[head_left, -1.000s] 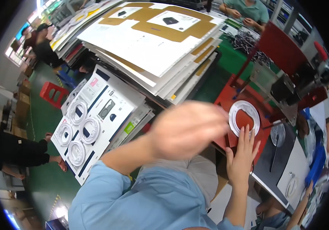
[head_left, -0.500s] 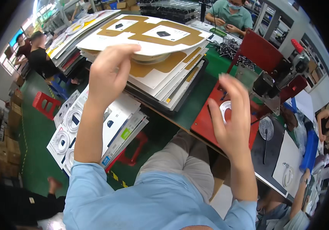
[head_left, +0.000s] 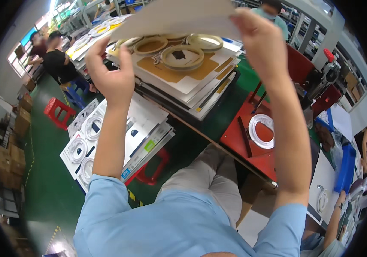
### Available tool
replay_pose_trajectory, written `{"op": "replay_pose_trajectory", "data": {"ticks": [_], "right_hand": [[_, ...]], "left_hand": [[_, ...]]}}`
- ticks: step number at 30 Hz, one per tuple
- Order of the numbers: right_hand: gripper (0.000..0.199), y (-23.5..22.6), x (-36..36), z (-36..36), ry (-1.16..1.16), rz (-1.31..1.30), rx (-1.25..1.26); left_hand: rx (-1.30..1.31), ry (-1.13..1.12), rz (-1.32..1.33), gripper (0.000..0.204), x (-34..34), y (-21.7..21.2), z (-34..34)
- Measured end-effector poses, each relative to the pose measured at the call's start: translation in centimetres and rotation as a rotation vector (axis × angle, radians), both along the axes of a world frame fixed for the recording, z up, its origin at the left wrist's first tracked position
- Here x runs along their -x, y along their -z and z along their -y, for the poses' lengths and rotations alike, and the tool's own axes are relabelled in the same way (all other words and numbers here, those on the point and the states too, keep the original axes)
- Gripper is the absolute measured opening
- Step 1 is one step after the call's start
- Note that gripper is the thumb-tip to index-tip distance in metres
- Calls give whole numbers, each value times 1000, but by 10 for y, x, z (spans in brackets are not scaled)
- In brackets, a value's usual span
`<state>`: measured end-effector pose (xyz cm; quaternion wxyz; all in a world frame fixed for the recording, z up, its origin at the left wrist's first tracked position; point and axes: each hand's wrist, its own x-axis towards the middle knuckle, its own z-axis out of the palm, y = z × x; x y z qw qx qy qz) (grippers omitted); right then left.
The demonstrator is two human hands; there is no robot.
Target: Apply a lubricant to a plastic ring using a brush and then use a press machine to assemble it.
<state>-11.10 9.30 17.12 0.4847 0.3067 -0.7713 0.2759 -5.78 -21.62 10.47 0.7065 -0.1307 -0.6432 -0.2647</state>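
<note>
A large thin cardboard sheet (head_left: 179, 19) hangs tilted in the air above a stack of printed cardboard sheets (head_left: 187, 85). My right hand (head_left: 265, 47) grips its right edge between thumb and fingers. At its left corner is my left hand (head_left: 114, 77), fingertips against the edge and thumb lower down. Beneath the raised sheet, several round cable coils (head_left: 182, 58) lie on the top layer of the stack. A white cable coil (head_left: 261, 130) rests on the red metal plate (head_left: 235, 137), below my right forearm.
Left of my legs, a lower pile of sheets (head_left: 143, 122) bears white coils (head_left: 78, 150). A red stool (head_left: 58, 112) stands farther left. A hand press with a red knob (head_left: 330, 52) is at the right, near a blue tray (head_left: 345, 169). A masked co-worker (head_left: 273, 15) sits across.
The top sheet has been lifted off the stack, uncovering the coils below. My right hand has moved up from over the red plate to the sheet's right edge.
</note>
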Motion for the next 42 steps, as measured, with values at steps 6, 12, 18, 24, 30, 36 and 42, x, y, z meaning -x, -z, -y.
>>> {"op": "replay_pose_trajectory", "data": {"ticks": [6,12,18,24,30,36,42], "right_hand": [[27,-32,-77,-122,206,-337,118],[43,89,-296,-391,1192,131,-32],[38,253,-571,-428,528,414,1326],[35,366,-826,-320,841,656,1770],[34,440,-877,-239,1059,597,2012],[21,508,-773,-290,1681,598,1565],[41,554,-668,-334,1779,1818,1039]], "left_hand": [[8,296,412,19,10,26,0],[200,168,800,25,57,-3,1],[811,-222,859,42,146,-1,0],[794,-81,1158,36,173,-15,44],[467,277,1129,40,158,-35,60],[493,657,914,31,24,-17,-60],[485,881,758,33,-32,68,-126]]}}
